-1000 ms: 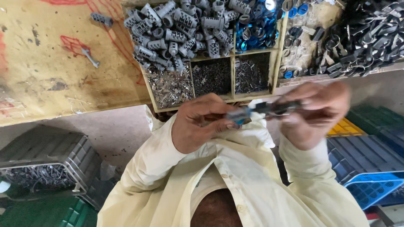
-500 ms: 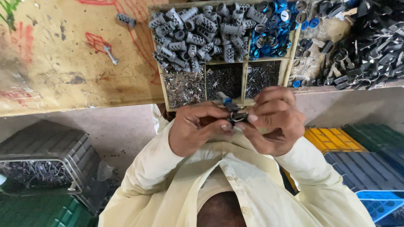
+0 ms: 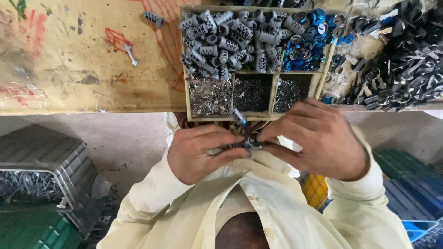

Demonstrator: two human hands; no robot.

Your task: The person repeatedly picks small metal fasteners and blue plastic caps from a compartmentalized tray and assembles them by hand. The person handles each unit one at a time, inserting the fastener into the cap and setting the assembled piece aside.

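Head view: two hands, left hand (image 3: 200,154) and right hand (image 3: 320,138), pinch one small metal part (image 3: 247,143).

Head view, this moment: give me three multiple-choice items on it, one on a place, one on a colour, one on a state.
1. Where do the grey ribbed cylinders lie?
A. In the big top compartment of the wooden tray
B. On the floor
C. In the green crate

2. What colour are the rings beside those cylinders?
A. Red
B. Blue
C. Yellow

3. How do the two hands stand?
A. Both flat on the bench
B. One in the tray, one hanging down
C. Both closed together on a small metal part

Answers:
1. A: the grey cylinders fill the top compartment of the wooden tray.
2. B: the rings at the right end of that compartment are blue.
3. C: the left hand and right hand meet with fingertips pinched on the small metal part, in front of the bench.
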